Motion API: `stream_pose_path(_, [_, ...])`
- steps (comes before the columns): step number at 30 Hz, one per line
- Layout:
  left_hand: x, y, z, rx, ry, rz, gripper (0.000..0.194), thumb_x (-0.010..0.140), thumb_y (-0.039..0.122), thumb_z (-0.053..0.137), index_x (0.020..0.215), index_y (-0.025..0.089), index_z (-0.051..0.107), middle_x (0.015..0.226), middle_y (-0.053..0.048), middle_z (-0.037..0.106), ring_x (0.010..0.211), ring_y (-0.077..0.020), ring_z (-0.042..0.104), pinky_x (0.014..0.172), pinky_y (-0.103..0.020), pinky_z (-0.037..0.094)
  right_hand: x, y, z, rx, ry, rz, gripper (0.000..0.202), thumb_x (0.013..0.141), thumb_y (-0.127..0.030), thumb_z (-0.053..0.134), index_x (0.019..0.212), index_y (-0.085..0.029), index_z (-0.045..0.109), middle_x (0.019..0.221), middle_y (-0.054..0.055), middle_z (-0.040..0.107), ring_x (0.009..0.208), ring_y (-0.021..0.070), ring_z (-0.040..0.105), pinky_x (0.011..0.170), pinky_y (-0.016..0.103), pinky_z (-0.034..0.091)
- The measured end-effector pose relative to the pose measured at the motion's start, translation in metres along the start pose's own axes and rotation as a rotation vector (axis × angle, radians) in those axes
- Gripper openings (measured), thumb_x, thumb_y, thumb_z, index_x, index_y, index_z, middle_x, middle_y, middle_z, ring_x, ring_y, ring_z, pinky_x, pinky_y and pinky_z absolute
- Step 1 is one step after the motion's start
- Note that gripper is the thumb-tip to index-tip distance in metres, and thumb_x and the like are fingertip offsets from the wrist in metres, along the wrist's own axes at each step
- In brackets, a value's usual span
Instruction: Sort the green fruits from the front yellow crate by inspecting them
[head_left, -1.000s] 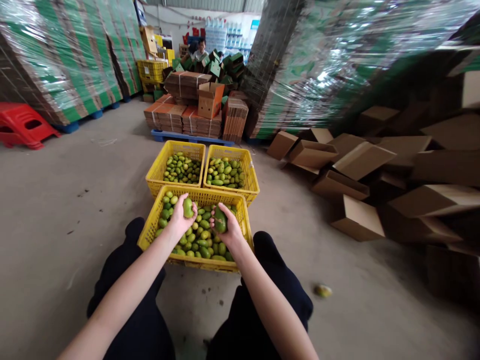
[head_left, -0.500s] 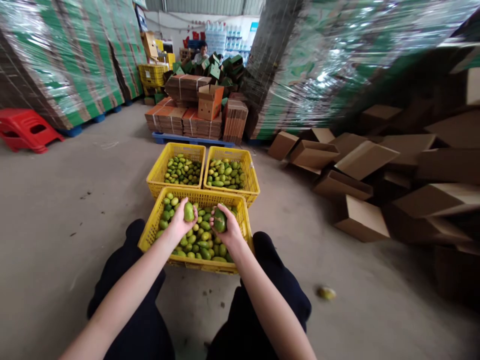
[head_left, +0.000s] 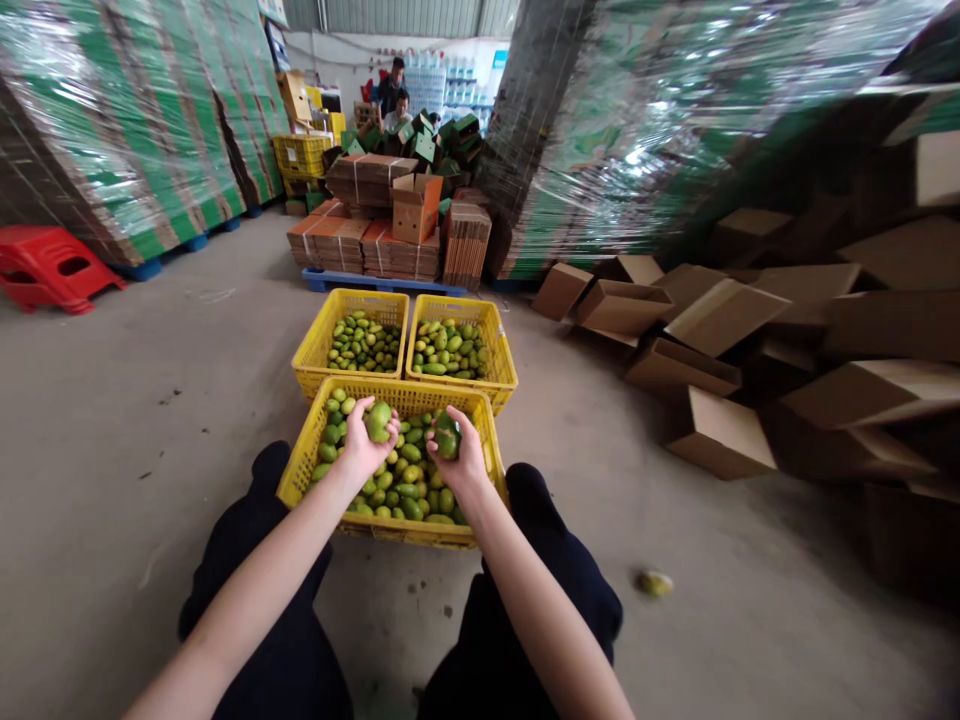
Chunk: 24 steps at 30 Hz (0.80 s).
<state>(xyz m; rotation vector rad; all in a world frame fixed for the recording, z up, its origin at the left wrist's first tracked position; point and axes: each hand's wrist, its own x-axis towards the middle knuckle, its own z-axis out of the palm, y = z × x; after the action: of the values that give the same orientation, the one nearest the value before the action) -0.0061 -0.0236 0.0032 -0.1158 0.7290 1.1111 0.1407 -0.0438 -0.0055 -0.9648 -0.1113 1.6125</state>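
Head view, sole view: two hands, both bare, each grasping one green fruit. Left hand (head_left: 360, 446), left of centre: fingers curled round the left-hand fruit (head_left: 379, 421), light green, with a darker mark on its face. Right hand (head_left: 468, 456), just right of centre: thumb and fingers round the right-hand fruit (head_left: 448, 436), darker, glossy, with a brownish patch. Changes within the last half second: right-hand fruit turned to show another face, its hand shifted slightly rightward; left-hand fruit more exposed to view; a standing person (head_left: 389, 92) now visible at upper centre, behind the green cartons (head_left: 426, 147). Bearing on the work, as judged: handling continues, with the turning consistent with the fruit being looked over; neither piece is set down. Position of fruit relative to hands: held pieces well apart from each other, both over the near yellow crate (head_left: 420, 536), centre of frame; loose green fruit (head_left: 409, 474) in that crate, below and between the hands. Beyond the hands, side by side: rear left crate (head_left: 309, 345) and rear right crate (head_left: 502, 358), both holding fruit. Lower right, on the floor: one stray fruit (head_left: 655, 583), blurred.
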Motion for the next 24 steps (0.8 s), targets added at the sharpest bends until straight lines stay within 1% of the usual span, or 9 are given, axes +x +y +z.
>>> stream_pose_path(3, [0.001,0.001,0.001,0.009,-0.012,-0.016,0.018,0.091,0.025,0.046,0.082,0.013,0.055,0.070,-0.007,0.058,0.060,-0.0114,0.059,0.046,-0.015,0.053,0.000,-0.001,0.002,0.010,-0.047,-0.026,0.018,0.063,-0.026,0.067,0.073,-0.024,0.053,0.063,-0.003,0.058,0.050,0.0121,0.052,0.035,0.021,0.038])
stream_pose_path(6, [0.005,0.001,-0.002,0.064,-0.031,-0.057,0.020,0.093,0.021,0.042,0.087,0.012,0.060,0.072,-0.007,0.060,0.056,-0.0094,0.058,0.045,-0.015,0.053,-0.001,-0.002,0.004,0.022,-0.145,-0.032,0.023,0.064,-0.028,0.063,0.085,-0.025,0.055,0.072,-0.001,0.064,0.053,0.0125,0.056,0.039,0.020,0.042])
stream_pose_path(8, [0.007,0.000,-0.003,0.073,0.003,-0.050,0.021,0.093,0.018,0.042,0.090,0.012,0.061,0.072,-0.007,0.061,0.054,-0.0094,0.058,0.045,-0.015,0.053,-0.002,-0.002,0.006,0.032,-0.178,-0.014,0.028,0.064,-0.027,0.062,0.091,-0.025,0.055,0.077,0.001,0.067,0.057,0.0133,0.060,0.044,0.021,0.048])
stream_pose_path(12, [0.008,-0.003,-0.002,-0.014,0.116,-0.024,0.021,0.092,0.022,0.040,0.093,0.012,0.059,0.071,-0.007,0.060,0.059,-0.0146,0.062,0.047,-0.023,0.056,0.000,-0.001,0.006,0.027,-0.056,0.111,0.019,0.066,-0.020,0.061,0.083,-0.021,0.055,0.073,0.004,0.068,0.069,0.0176,0.066,0.054,0.026,0.058])
stream_pose_path(15, [0.008,-0.005,0.001,-0.025,0.132,0.010,0.022,0.092,0.020,0.036,0.096,0.014,0.057,0.076,-0.008,0.060,0.063,-0.0176,0.062,0.050,-0.029,0.059,0.005,0.003,0.002,0.018,0.042,0.162,0.013,0.070,-0.017,0.059,0.079,-0.022,0.052,0.064,0.001,0.063,0.066,0.0173,0.065,0.057,0.031,0.061])
stream_pose_path(17, [0.010,-0.005,0.000,-0.027,0.138,0.040,0.022,0.092,0.016,0.035,0.099,0.014,0.056,0.079,-0.008,0.060,0.064,-0.0170,0.063,0.053,-0.029,0.060,0.010,0.006,-0.002,0.013,0.069,0.171,0.010,0.074,-0.020,0.060,0.079,-0.023,0.051,0.064,0.000,0.063,0.065,0.0178,0.065,0.056,0.032,0.062])
stream_pose_path(19, [0.013,-0.005,-0.001,-0.042,0.130,0.044,0.021,0.093,0.016,0.037,0.103,0.013,0.055,0.082,-0.008,0.061,0.066,-0.0161,0.063,0.054,-0.027,0.060,0.014,0.008,-0.005,-0.006,0.039,0.163,0.012,0.075,-0.024,0.064,0.081,-0.023,0.053,0.068,0.002,0.065,0.068,0.0192,0.067,0.053,0.031,0.061])
stream_pose_path(21, [0.016,-0.005,-0.004,-0.051,0.110,0.023,0.021,0.095,0.019,0.039,0.107,0.011,0.055,0.084,-0.010,0.062,0.066,-0.0163,0.064,0.053,-0.026,0.060,0.017,0.008,-0.007,-0.027,-0.031,0.148,0.018,0.074,-0.029,0.070,0.082,-0.022,0.055,0.071,0.003,0.066,0.069,0.0199,0.069,0.051,0.029,0.061])
stream_pose_path(24, [0.018,-0.004,-0.007,-0.030,0.096,-0.009,0.025,0.098,0.024,0.039,0.109,0.009,0.055,0.081,-0.011,0.064,0.065,-0.0169,0.065,0.051,-0.024,0.058,0.019,0.006,-0.008,-0.039,-0.088,0.141,0.021,0.074,-0.033,0.073,0.083,-0.021,0.058,0.072,0.004,0.067,0.068,0.0192,0.070,0.050,0.026,0.060])
